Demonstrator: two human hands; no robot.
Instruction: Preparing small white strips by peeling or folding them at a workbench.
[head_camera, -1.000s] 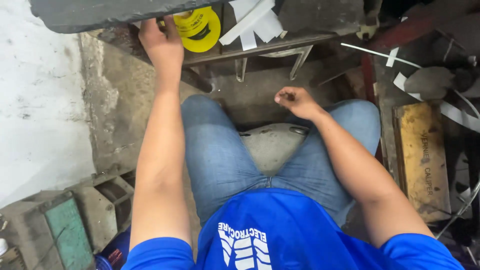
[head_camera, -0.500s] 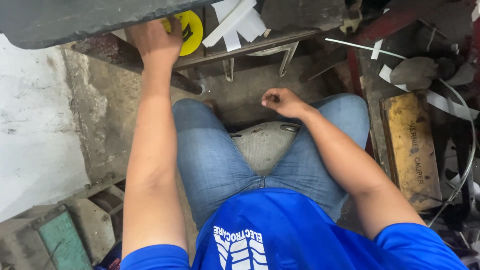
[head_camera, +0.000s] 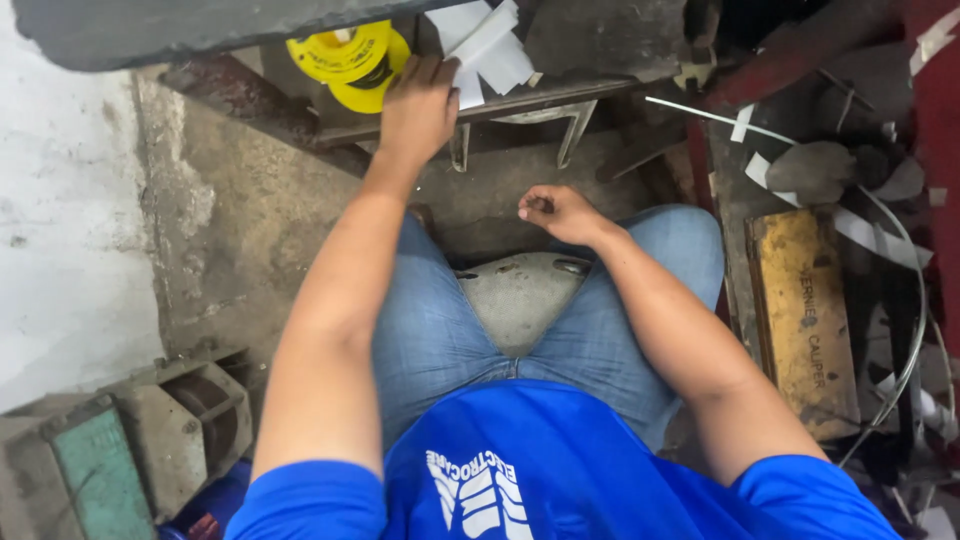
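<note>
Sitting on a worn grey seat (head_camera: 515, 300) in blue jeans and a blue shirt, a person is leaning toward a low, dirty metal shelf (head_camera: 560, 95) under a dark bench top. Off to their right, a long yellow case (head_camera: 800, 320) is lying flat among loose white strips.

Their left hand (head_camera: 418, 110) is reaching up to the shelf edge. It is resting palm down, with the fingers stretched out and lying close together. The fingertips are touching some white paper strips (head_camera: 485, 45). Just beside that hand, touching or nearly so, a yellow spool (head_camera: 345, 62) is sitting on the shelf.

Their right hand (head_camera: 558, 212) is hanging over the knee, curled loosely, holding nothing I can make out.

It looks like the reaching step is going on, and nothing is gripped yet. A grab would need those flat fingers to curl around something.
</note>
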